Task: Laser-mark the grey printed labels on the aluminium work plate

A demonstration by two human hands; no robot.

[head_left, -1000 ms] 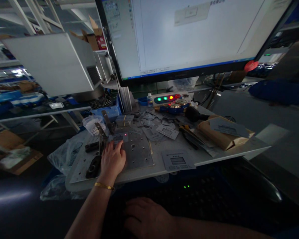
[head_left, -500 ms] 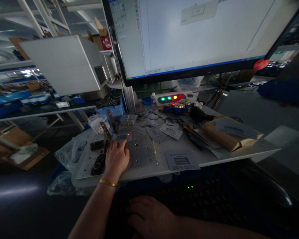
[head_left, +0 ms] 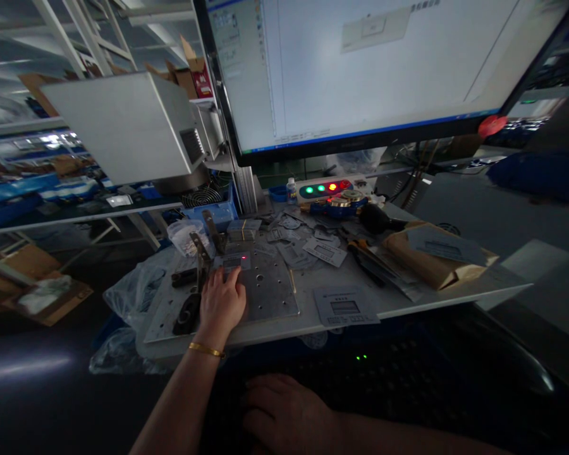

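My left hand [head_left: 224, 299] lies palm down on a drilled metal fixture plate [head_left: 275, 297], its fingers stretched forward. Its fingertips reach the near edge of a small grey nameplate [head_left: 232, 259], which bears a red light spot. Upright metal brackets [head_left: 200, 253] and a black clamp knob [head_left: 186, 314] stand just left of the hand. Lower down, in deep shadow, my right hand [head_left: 284, 407] rests at the left part of a dark keyboard [head_left: 389, 379]. Its fingers look spread and loosely bent, and I see nothing held in them.
A monitor [head_left: 379, 76] spans the top, with a grey box-shaped machine head [head_left: 118, 126] left of it. Loose nameplates [head_left: 326, 251], a printed plate [head_left: 346, 306], a brown paper packet [head_left: 431, 259], a brass-and-blue meter [head_left: 346, 203] and a plastic tub [head_left: 188, 237] lie around the fixture.
Both hands stay in the same places. The view shifts very slightly, and a line of characters now shows more fully at the top of the monitor.
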